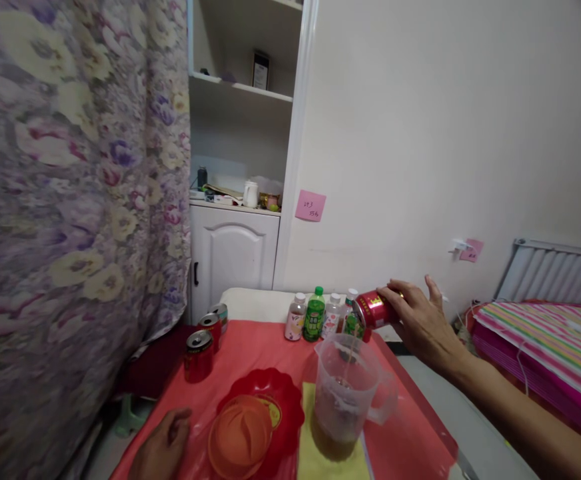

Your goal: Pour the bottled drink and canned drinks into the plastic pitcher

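Note:
My right hand (418, 320) grips a red drink can (374, 310), tipped over with its mouth facing left and down. A thin stream of liquid falls from it into a clear plastic measuring jug (343, 387), where some brownish liquid stands at the bottom. The jug sits upright on a yellow cloth (310, 460), its handle to the right. My left hand (163, 447) rests on the red tablecloth (265, 347) near the front edge, fingers curled in, nothing visible in them. To its right, an orange plastic bowl-like piece (240, 437) lies on a red scalloped plate (290, 407).
Several cans, among them a red can (199, 357), stand at the table's left edge. Along the back are several bottles, including a green bottle (314, 317). A flowered curtain (80, 200) hangs left; a striped bed (560, 333) stands right.

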The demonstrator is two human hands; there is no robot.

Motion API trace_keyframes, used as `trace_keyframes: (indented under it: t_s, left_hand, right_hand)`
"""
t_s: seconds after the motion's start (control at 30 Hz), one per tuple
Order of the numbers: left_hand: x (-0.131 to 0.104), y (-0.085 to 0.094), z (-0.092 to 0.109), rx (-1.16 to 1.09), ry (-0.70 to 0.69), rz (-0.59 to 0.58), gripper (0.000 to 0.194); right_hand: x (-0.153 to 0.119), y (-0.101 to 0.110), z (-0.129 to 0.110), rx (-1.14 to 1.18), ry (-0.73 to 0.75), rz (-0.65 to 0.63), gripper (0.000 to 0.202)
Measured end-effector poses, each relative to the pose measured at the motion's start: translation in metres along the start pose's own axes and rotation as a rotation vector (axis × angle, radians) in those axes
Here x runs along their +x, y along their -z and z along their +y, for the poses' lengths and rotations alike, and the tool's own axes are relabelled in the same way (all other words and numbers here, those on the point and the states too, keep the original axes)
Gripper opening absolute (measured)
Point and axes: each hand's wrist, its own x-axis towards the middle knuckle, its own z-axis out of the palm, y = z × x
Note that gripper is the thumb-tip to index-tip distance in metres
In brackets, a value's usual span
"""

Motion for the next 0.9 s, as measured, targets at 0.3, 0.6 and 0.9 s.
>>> trace_keyframes:
  t_s: [0.3,0.6,0.9]
  left_hand:
    - [0.002,-0.001,0.0,0.016,0.01,0.019,0.033]
    - [-0.001,0.0,-0.002,0.003,0.034,-0.021,0.036]
    - [0.002,-0.003,-0.003,-0.018,0.032,-0.033,0.037]
  right_hand:
    - [0.001,0.0,-0.002,-0.018,0.038,-0.008,0.044]
    - [0.006,0.009,-0.011,-0.008,0.087,-0.028,0.041]
    - [0.011,0.015,-0.016,-0.025,0.154,-0.048,0.042]
